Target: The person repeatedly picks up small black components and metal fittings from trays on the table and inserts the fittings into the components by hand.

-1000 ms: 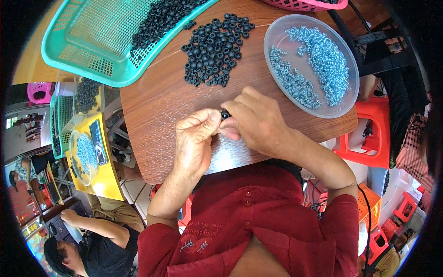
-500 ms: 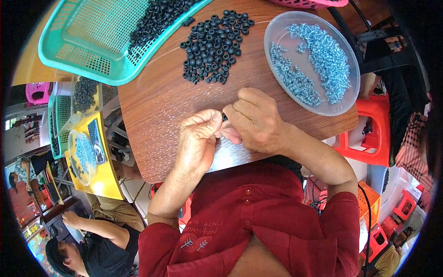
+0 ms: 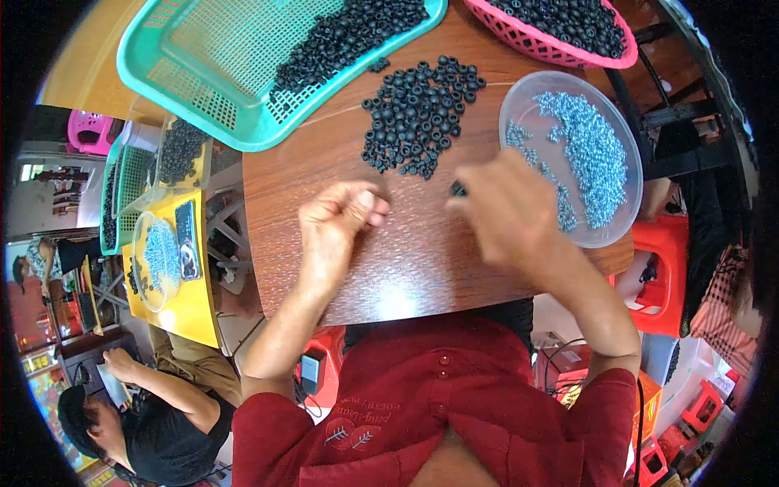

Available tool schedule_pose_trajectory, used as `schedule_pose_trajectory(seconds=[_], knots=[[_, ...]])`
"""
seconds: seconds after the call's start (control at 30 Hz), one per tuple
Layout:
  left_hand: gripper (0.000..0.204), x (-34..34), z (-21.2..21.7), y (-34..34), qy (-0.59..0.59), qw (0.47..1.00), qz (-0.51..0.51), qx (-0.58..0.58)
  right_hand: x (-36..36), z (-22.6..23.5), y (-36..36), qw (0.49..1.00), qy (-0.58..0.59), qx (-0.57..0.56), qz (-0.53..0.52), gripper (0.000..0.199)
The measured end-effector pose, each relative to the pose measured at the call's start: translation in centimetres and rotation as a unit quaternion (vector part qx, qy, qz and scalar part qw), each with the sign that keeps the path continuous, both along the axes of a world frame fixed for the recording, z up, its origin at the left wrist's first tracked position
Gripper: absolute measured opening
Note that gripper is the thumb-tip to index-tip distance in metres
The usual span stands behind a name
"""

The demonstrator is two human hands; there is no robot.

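Two hands are seen apart over the brown wooden table (image 3: pixel 422 268): the left hand (image 3: pixel 337 223) is curled into a loose fist, thumb pressed on the forefinger as if something small were pinched, though nothing can be made out in it. A single black rubber ring (image 3: pixel 458 190) is held at the fingertips of the blurred right hand (image 3: pixel 507 213). Just ahead of both hands lies the loose pile of black rings (image 3: pixel 418 114); the clear dish of silver screws (image 3: pixel 572 154) sits beside the right hand, apparently kept within easy reach.
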State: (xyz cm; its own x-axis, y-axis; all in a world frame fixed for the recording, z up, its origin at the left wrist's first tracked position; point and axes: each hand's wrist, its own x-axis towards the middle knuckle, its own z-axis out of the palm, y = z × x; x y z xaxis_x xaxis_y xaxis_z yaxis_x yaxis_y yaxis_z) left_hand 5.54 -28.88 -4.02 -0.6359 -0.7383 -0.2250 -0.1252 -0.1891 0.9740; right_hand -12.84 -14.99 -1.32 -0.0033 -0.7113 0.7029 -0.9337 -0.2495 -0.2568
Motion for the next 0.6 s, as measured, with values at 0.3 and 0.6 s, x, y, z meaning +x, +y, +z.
schedule_pose_trajectory(seconds=[0.3, 0.6], knots=[[0.018, -3.9, -0.4, -7.0, -0.169, 0.927, -0.008, -0.333, -11.0, 6.5, -2.6, 0.949, -0.182, 0.041, -0.255, 0.028], [0.016, -6.1, -0.3, -8.3, -0.243, 0.881, -0.082, -0.398, -24.3, 7.1, -6.7, 0.927, 0.005, 0.070, -0.367, 0.033]])
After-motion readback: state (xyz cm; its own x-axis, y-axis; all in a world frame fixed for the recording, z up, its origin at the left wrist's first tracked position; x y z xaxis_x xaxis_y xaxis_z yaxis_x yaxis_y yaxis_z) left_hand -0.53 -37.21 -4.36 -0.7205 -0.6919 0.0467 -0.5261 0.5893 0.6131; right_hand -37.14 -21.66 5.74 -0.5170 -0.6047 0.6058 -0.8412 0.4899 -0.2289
